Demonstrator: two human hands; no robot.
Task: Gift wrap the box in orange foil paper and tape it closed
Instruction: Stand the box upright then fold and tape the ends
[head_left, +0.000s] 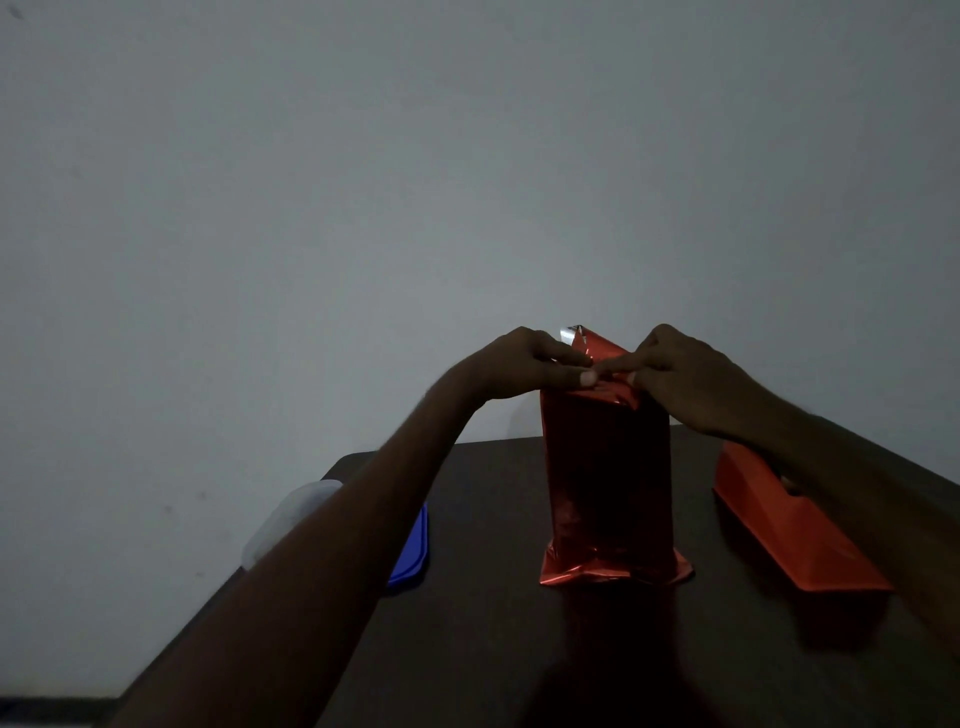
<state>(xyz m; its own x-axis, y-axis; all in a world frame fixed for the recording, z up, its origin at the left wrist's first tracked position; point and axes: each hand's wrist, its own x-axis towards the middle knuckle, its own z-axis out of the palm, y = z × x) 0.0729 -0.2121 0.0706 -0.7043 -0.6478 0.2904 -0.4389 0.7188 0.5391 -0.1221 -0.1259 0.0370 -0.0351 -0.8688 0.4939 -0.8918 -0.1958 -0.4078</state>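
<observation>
The box wrapped in orange foil paper (608, 478) stands upright on the dark table (493, 623). Loose foil spreads out at its base, and a foil flap with a silver inner side sticks up behind its top. My left hand (530, 366) pinches the folded foil at the top's left side, thumb on the near face. My right hand (685, 376) holds the top's right side, its index finger stretched across the fold toward my left thumb. The room is dim.
An orange tape dispenser (795, 530) lies to the right of the box, partly under my right forearm. A blue lid (413, 551) and a clear plastic container (291, 519) sit at the table's left edge. A plain grey wall lies behind.
</observation>
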